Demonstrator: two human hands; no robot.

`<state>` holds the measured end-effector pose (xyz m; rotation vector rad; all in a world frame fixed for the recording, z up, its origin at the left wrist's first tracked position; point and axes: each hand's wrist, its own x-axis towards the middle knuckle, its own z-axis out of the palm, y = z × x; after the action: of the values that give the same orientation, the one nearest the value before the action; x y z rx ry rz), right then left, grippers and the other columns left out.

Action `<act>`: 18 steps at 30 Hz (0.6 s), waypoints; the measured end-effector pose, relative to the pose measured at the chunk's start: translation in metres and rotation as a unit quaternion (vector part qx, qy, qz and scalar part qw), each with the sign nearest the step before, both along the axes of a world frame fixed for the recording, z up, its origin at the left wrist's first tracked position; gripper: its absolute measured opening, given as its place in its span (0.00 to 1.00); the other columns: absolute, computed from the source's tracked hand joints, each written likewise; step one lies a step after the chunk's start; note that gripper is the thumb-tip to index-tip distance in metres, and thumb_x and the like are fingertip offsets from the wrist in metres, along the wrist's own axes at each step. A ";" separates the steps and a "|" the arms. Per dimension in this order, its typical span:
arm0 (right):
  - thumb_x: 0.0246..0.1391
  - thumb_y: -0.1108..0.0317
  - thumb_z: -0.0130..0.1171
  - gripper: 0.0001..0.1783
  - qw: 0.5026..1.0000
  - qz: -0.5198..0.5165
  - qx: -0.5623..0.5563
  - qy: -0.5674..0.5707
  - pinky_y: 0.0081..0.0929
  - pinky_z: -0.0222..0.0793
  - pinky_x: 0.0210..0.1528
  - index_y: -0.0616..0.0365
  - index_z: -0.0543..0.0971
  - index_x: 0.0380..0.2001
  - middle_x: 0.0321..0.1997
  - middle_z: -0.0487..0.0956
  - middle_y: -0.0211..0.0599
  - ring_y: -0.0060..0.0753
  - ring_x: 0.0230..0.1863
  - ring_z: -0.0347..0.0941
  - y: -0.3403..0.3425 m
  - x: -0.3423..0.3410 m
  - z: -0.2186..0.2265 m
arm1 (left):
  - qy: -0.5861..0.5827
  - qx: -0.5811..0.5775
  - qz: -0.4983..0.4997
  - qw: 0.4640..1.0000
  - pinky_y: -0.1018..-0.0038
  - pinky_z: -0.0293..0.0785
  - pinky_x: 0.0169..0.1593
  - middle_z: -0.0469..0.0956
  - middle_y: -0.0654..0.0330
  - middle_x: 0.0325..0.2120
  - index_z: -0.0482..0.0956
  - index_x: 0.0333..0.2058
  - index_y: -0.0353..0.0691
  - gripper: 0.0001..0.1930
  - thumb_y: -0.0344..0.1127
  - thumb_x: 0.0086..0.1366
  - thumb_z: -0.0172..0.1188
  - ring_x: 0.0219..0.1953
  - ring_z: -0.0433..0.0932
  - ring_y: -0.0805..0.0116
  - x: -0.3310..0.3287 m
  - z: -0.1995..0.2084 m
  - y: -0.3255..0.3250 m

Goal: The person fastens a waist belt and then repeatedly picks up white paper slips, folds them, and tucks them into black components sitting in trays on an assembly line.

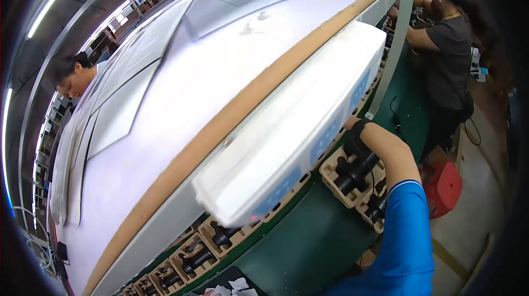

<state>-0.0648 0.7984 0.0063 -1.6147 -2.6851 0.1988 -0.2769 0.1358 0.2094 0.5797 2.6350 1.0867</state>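
Observation:
My right arm in a blue sleeve reaches forward from the lower right. A black band circles the wrist, and my right hand (353,122) is partly hidden behind a long white unit (292,131) with blue panels and a small red light. Its fingers do not show. Just below the hand is a tan moulded tray (336,183) with a black device (351,175) in it. Of my left hand, at most a skin-coloured sliver shows at the lower edge, beside a black container (242,277) of small white pieces (238,284).
Several more tan trays (184,260) with black parts line the green surface (292,235). A white table with a wooden edge (237,103) bears flat sheets (124,109). A grey post (398,42) rises ahead. Other people (449,48) work nearby. A red stool (445,186) stands at right.

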 end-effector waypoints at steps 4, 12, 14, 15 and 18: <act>0.45 0.72 0.56 0.10 0.986 0.079 0.023 -0.147 0.34 0.73 0.34 0.57 0.78 0.34 0.34 0.78 0.44 0.43 0.36 0.76 -0.010 0.027 0.014 | 0.003 0.020 -0.020 1.000 0.80 0.59 0.23 0.66 0.68 0.16 0.77 0.31 0.31 0.08 0.28 0.54 0.64 0.20 0.61 0.79 0.007 -0.001 0.024; 0.49 0.67 0.54 0.12 0.959 0.107 0.021 -0.261 0.33 0.71 0.35 0.51 0.79 0.38 0.37 0.79 0.40 0.40 0.40 0.76 -0.009 0.046 0.032 | -0.069 0.057 -0.020 0.996 0.86 0.58 0.22 0.65 0.71 0.15 0.74 0.42 0.28 0.14 0.26 0.57 0.61 0.18 0.60 0.84 -0.006 -0.044 0.028; 0.49 0.62 0.54 0.15 0.966 0.105 0.041 -0.234 0.35 0.71 0.35 0.55 0.78 0.39 0.37 0.79 0.43 0.42 0.40 0.76 0.003 0.042 0.024 | -0.188 0.116 -0.029 0.975 0.82 0.72 0.28 0.73 0.63 0.21 0.70 0.47 0.29 0.19 0.22 0.56 0.60 0.23 0.72 0.77 -0.005 -0.046 0.049; 0.49 0.62 0.54 0.15 0.963 0.125 0.036 -0.237 0.35 0.71 0.35 0.55 0.78 0.39 0.37 0.79 0.43 0.42 0.40 0.76 -0.012 0.028 0.028 | -0.235 0.166 0.031 0.957 0.79 0.75 0.25 0.76 0.59 0.26 0.69 0.49 0.33 0.20 0.24 0.56 0.58 0.26 0.76 0.73 0.006 -0.044 0.068; 0.47 0.58 0.56 0.14 0.965 0.253 0.071 0.003 0.36 0.71 0.30 0.56 0.78 0.32 0.32 0.79 0.43 0.42 0.34 0.76 -0.095 0.017 0.129 | -0.320 0.206 0.018 0.925 0.80 0.72 0.20 0.69 0.67 0.22 0.65 0.53 0.36 0.24 0.23 0.57 0.56 0.22 0.72 0.77 0.020 -0.023 0.102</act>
<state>-0.0482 0.7037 0.1358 -0.8660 -2.9703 0.0074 -0.2573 0.2378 0.1865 0.1863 1.8722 1.5411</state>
